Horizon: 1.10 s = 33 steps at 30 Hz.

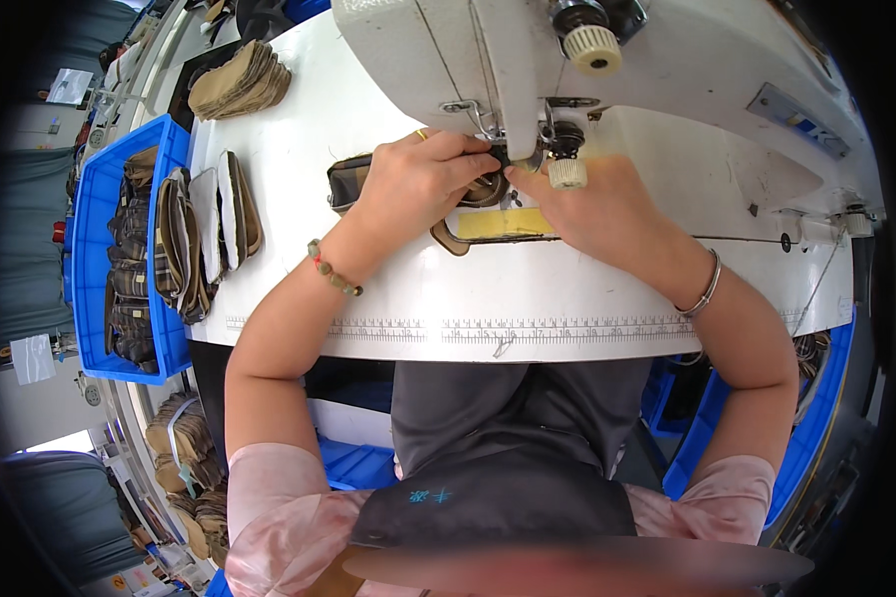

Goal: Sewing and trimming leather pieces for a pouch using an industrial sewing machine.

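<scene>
A white sewing machine (pixel 418 60) stands over the table, its needle area partly covered by my fingers. Under it lies a brown and dark plaid fabric piece (pixel 483 191), and a plaid end (pixel 347 185) shows beyond my left wrist. My left hand (pixel 423 179) is closed, thumb and fingers pinching the fabric just left of the presser foot. From the right, my right hand (pixel 597 204) grips the fabric's edge close to the needle; a machine knob (pixel 567 174) hides some of its fingers. A yellow strip (pixel 503 223) lies on the machine bed below the fabric.
Stacked brown fabric pieces (pixel 239 82) lie at the far left. Folded plaid pieces (pixel 179 244) and white-lined pieces (pixel 231 214) stand beside a blue bin (pixel 174 149) of plaid pieces. A printed ruler (pixel 567 328) runs along the table's near edge. Another blue bin (pixel 816 418) sits lower right.
</scene>
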Tool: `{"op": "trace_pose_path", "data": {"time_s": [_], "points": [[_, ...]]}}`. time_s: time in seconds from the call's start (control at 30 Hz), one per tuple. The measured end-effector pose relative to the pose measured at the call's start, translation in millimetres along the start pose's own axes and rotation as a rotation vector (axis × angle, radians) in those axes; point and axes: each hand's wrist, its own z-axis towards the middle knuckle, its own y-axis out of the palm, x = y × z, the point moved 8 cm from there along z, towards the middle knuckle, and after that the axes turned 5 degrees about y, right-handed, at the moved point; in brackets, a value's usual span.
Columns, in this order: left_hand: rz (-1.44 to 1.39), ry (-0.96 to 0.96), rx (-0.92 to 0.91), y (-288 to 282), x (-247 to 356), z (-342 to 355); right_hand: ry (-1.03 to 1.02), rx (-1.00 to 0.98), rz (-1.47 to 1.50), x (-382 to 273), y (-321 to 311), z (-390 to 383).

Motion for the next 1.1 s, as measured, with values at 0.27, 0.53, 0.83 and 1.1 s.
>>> {"op": "trace_pose_path", "data": {"time_s": [0.27, 0.53, 0.83, 1.1], "points": [[0.036, -0.062, -0.054, 4, -3, 1, 0.021, -0.015, -0.022, 3, 3, 0], [0.014, -0.020, -0.069, -1, -5, 4, 0.012, -0.020, -0.025, 2, 2, 1], [0.099, 0.233, -0.168, -6, 21, -1, 0.031, -0.045, -0.007, 6, 4, -2], [-0.070, 0.145, -0.036, -3, 6, -2, 0.036, -0.014, 0.118, 3, -8, -3]]}}
